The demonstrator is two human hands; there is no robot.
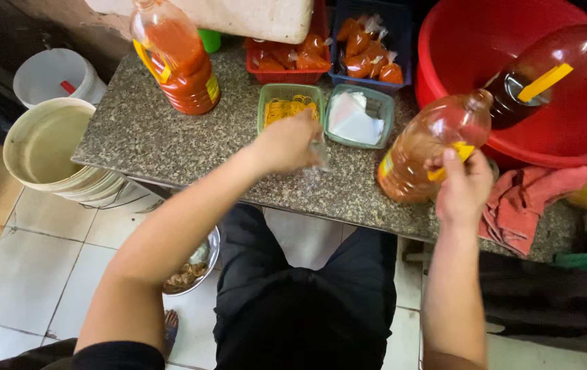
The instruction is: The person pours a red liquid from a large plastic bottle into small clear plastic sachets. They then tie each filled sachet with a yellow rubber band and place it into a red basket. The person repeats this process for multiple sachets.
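Bottle of amber liquid tilts on granite counter, right hand fingers wrapped on its yellow handle. Left hand pinches clear bag. Best: steady bag mouth, pour slow.

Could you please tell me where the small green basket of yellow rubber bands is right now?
In the head view, the green basket of rubber bands sits mid-counter, just beyond the left hand, beside the basket of clear bags and before the red basket.
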